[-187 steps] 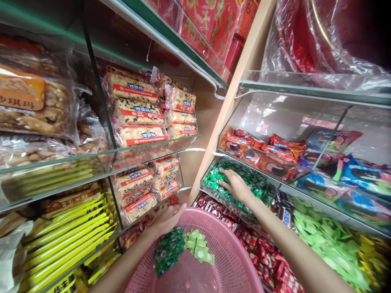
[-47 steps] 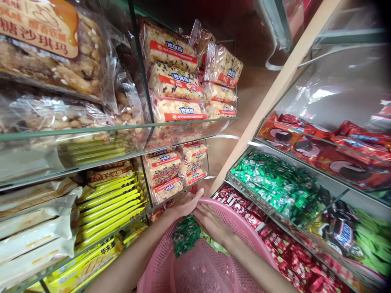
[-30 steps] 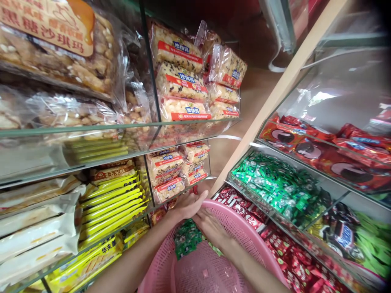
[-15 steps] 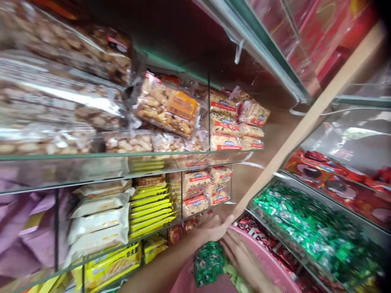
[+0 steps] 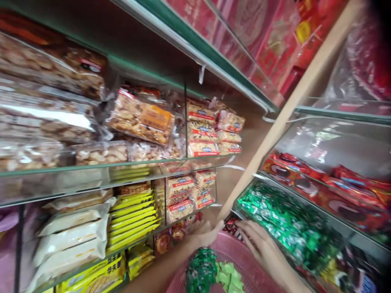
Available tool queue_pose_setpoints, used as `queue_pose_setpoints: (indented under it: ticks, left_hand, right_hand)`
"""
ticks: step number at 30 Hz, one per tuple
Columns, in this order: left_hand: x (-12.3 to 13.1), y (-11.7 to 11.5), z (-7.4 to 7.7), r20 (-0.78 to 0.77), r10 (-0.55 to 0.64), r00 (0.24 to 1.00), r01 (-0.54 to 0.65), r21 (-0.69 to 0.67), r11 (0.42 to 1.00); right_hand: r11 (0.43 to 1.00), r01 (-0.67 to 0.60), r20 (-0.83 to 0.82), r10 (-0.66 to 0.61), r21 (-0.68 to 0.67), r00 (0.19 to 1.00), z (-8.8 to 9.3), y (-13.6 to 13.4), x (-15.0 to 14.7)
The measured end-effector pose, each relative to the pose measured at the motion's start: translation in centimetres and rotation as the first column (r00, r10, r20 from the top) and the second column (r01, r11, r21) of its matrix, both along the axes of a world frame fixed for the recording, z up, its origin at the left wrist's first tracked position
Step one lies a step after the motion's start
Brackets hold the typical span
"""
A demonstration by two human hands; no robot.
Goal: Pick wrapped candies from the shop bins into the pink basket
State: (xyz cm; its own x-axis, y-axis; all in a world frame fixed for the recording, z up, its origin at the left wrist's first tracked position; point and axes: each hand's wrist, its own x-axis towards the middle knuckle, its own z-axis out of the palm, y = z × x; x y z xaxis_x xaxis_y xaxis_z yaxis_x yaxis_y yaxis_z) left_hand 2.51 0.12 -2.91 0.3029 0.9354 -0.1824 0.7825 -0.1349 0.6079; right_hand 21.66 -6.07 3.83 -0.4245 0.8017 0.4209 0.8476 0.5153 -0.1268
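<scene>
A pink plastic basket (image 5: 244, 260) sits low in the middle of the view, with a heap of dark green wrapped candies (image 5: 201, 268) and some pale green ones (image 5: 229, 276) inside. My left hand (image 5: 204, 234) grips the basket's far rim. Over the basket's right rim my right hand (image 5: 261, 246) reaches with fingers spread and nothing in them, toward the bin of green wrapped candies (image 5: 281, 219) and the red packets (image 5: 232, 226) below it.
Glass shelves on the left hold bagged puffed-rice cakes (image 5: 201, 134), yellow packs (image 5: 134, 219) and white packs (image 5: 73, 240). On the right, glass bins hold red biscuit packs (image 5: 305, 179). A wooden post (image 5: 284, 122) divides the two racks. Red gift boxes (image 5: 244, 32) fill the top shelf.
My right hand has come out of the basket and moved right toward the candy bins. My left hand stays on the basket rim. The camera has tilted up and swung left.
</scene>
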Motion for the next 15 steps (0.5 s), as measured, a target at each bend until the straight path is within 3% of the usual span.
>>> queue_pose_setpoints:
  ticks: [4, 7, 11, 15]
  left_hand:
    - [0.3, 0.1, -0.4, -0.002, -0.020, 1.000, 0.020, 0.057, 0.998]
    - [0.6, 0.1, -0.8, -0.020, -0.036, 0.999, 0.037, 0.057, 0.998]
    - [0.9, -0.3, -0.4, -0.018, -0.121, 0.993, 0.122, 0.116, 0.986]
    - [1.1, -0.6, 0.7, -0.013, -0.150, 0.989, 0.150, 0.121, 0.981]
  right_hand:
    - [0.988, 0.148, 0.009, -0.148, 0.048, 0.989, 3.7, 0.9, 3.3]
    - [0.964, 0.267, 0.113, -0.265, -0.009, 0.958, 5.3, 2.3, 5.7]
    - [0.924, 0.360, 0.221, -0.327, -0.128, 0.919, 5.4, 4.0, 7.6]
    - [0.915, 0.362, 0.222, -0.320, -0.180, 0.921, 5.2, 4.8, 7.7]
